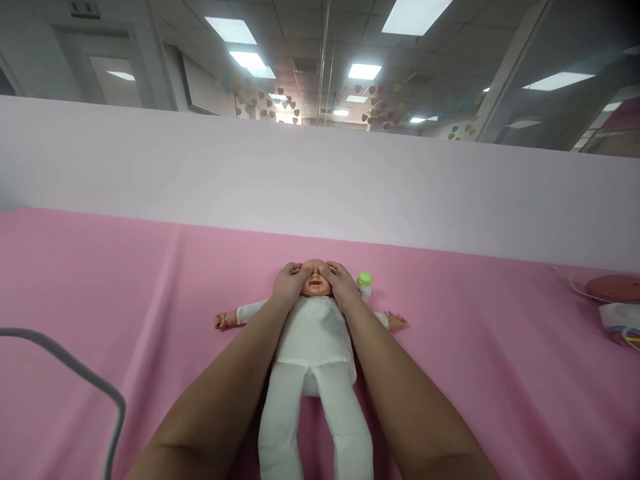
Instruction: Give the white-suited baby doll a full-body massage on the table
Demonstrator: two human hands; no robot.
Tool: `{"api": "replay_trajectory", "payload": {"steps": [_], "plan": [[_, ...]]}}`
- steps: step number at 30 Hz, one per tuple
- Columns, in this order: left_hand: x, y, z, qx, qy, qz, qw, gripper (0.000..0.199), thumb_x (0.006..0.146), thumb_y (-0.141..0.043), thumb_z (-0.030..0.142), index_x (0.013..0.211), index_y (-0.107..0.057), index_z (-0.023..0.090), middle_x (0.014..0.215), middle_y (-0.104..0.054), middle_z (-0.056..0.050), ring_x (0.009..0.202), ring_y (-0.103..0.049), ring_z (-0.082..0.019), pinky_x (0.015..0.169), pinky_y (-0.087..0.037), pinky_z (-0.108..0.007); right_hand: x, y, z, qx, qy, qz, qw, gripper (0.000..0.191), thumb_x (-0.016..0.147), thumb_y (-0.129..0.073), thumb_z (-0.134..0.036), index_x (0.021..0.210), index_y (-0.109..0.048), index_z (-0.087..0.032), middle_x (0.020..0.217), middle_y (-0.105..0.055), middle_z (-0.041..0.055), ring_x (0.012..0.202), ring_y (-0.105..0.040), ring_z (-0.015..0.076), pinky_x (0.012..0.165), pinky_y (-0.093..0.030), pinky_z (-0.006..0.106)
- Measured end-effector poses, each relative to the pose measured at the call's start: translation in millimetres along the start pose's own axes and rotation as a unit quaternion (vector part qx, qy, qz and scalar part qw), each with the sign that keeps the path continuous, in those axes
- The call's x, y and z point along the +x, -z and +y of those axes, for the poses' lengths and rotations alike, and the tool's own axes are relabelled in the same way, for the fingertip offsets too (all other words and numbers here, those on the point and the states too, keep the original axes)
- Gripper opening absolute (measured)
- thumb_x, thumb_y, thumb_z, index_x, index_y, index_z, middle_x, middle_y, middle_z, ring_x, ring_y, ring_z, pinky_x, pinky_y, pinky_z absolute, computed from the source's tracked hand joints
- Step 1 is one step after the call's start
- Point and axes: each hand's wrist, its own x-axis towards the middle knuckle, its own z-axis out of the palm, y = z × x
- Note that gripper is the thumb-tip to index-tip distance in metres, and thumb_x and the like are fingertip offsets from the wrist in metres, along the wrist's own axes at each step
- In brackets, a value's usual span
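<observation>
A baby doll (313,333) in a white top and white trousers lies on its back on the pink sheet, head away from me and arms spread. My left hand (291,283) cups the left side of its head, fingers bent along the temple and thumb across the eye area. On the other side my right hand (343,283) mirrors this, its thumb also laid over the eye area. The doll's eyes are hidden under my thumbs, while its mouth shows between my hands. Just beyond my right wrist stands a small white bottle with a green cap (365,283).
The pink sheet (440,320) covers the surface, with a low white wall (310,180) behind it. At the far right lie a brown rounded object (615,288) and a white patterned packet (620,316). A grey cable or tube (85,370) bends in at the lower left.
</observation>
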Motion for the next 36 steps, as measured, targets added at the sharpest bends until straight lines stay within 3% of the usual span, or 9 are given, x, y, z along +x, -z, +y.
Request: {"api": "replay_trajectory", "payload": {"steps": [5,10,15,19,24,31,36], "plan": [[-1,-2.0,4,0.051,0.009,0.013,0.999,0.045,0.072,-0.084,0.047,0.106,-0.070,0.021,0.112,-0.077,-0.011,0.100,-0.074,-0.028,0.085,-0.055,-0.036,3,0,1,-0.037,-0.017,0.020,0.999,0.057,0.067,-0.086,-0.052,0.116,-0.071,-0.027,0.115,-0.076,0.0047,0.107,-0.071,0.0273,0.094,-0.057,0.042],[-1,-4.3,5,0.056,0.002,0.013,0.998,0.037,0.077,-0.079,0.049,0.103,-0.070,0.023,0.106,-0.077,-0.008,0.097,-0.073,-0.027,0.085,-0.055,-0.036,6,-2,5,-0.030,-0.022,0.043,0.998,0.048,0.071,-0.082,-0.053,0.110,-0.072,-0.027,0.112,-0.078,0.0045,0.110,-0.070,0.0279,0.098,-0.055,0.042],[0,-5.2,3,0.038,-0.002,0.029,0.999,0.026,0.082,-0.071,0.047,0.095,-0.072,0.024,0.100,-0.078,-0.006,0.098,-0.071,-0.026,0.090,-0.053,-0.037,7,-2,7,0.007,-0.029,0.048,0.998,0.038,0.079,-0.074,-0.055,0.106,-0.075,-0.028,0.116,-0.078,0.0032,0.119,-0.067,0.0282,0.105,-0.053,0.044],[1,-4.3,0,-0.005,0.003,0.020,1.000,0.020,0.083,-0.064,0.037,0.096,-0.071,0.023,0.101,-0.078,-0.006,0.097,-0.072,-0.024,0.087,-0.055,-0.035,3,-2,6,0.062,-0.037,0.032,0.997,0.042,0.078,-0.075,-0.048,0.115,-0.072,-0.029,0.125,-0.075,0.0024,0.121,-0.067,0.0254,0.106,-0.053,0.045],[2,-3.2,-3,-0.030,0.008,0.009,0.999,0.026,0.081,-0.064,0.036,0.101,-0.070,0.021,0.105,-0.077,-0.008,0.099,-0.072,-0.025,0.088,-0.056,-0.036,-4,-3,-2,0.110,-0.051,0.013,0.993,0.044,0.073,-0.080,-0.044,0.114,-0.072,-0.029,0.118,-0.077,0.0032,0.112,-0.071,0.0254,0.099,-0.057,0.046],[2,-3.7,0,0.002,0.022,0.010,1.000,0.052,0.068,-0.086,0.045,0.110,-0.066,0.021,0.112,-0.074,-0.012,0.101,-0.072,-0.029,0.087,-0.055,-0.038,-12,-4,-21,0.101,-0.055,-0.007,0.993,0.055,0.063,-0.093,-0.041,0.109,-0.069,-0.025,0.111,-0.075,0.0033,0.104,-0.071,0.0237,0.096,-0.057,0.040],[-1,-4.9,6,0.032,0.015,0.013,0.999,0.046,0.071,-0.084,0.045,0.105,-0.066,0.021,0.110,-0.074,-0.011,0.098,-0.072,-0.028,0.087,-0.054,-0.038,-11,-8,-22,0.079,-0.062,0.010,0.995,0.059,0.056,-0.097,-0.038,0.104,-0.066,-0.024,0.104,-0.073,0.0023,0.096,-0.072,0.0241,0.089,-0.058,0.040]]}}
